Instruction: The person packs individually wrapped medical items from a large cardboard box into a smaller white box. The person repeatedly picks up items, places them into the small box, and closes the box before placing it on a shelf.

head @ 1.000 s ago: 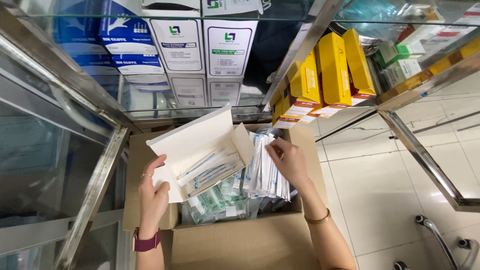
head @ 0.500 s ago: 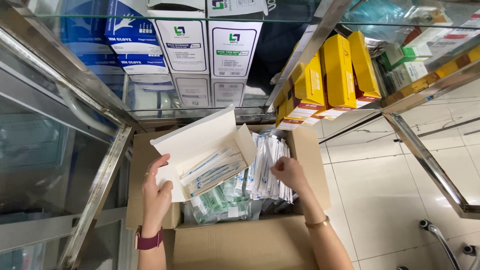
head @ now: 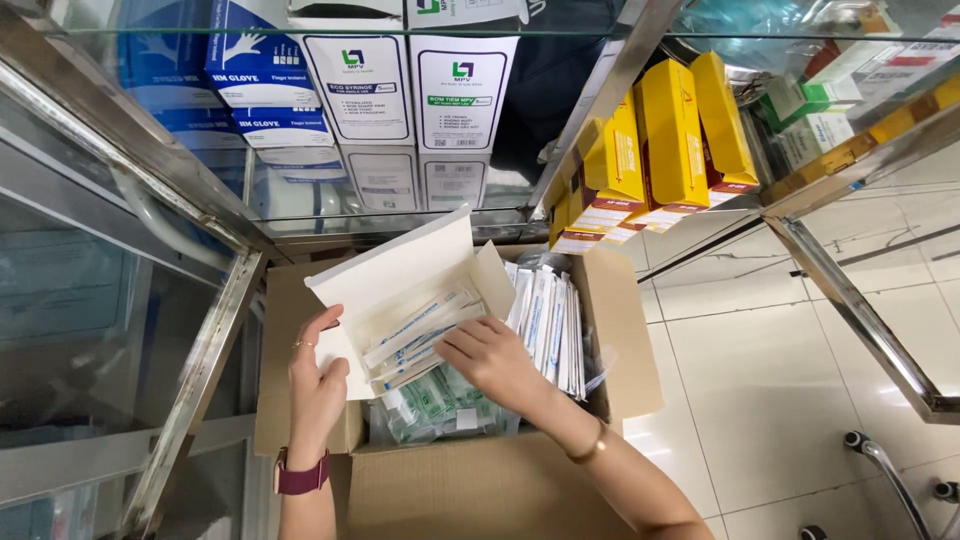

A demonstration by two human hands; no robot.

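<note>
My left hand point(head: 315, 385) grips the near left corner of an open white box point(head: 395, 270), held tilted over a brown cardboard carton point(head: 500, 485). Several long sealed packets point(head: 415, 330) lie inside the white box. My right hand point(head: 490, 360) rests at the white box's open right end, fingers curled on the packets there; whether it grips one I cannot tell. In the carton, a stack of upright white-and-blue packets point(head: 550, 325) stands to the right, and green-printed packets point(head: 435, 405) lie below my hands.
A glass cabinet with a steel frame point(head: 215, 345) stands ahead, with white boxes point(head: 460, 95) and blue glove boxes point(head: 255, 70) on its shelf. Yellow boxes point(head: 670, 135) fill the shelf at right. White floor tiles point(head: 770, 350) and a metal frame point(head: 850, 315) lie to the right.
My right hand has left the upright packet stack and moved left to the open end of the white box. The left hand and white box have hardly moved.
</note>
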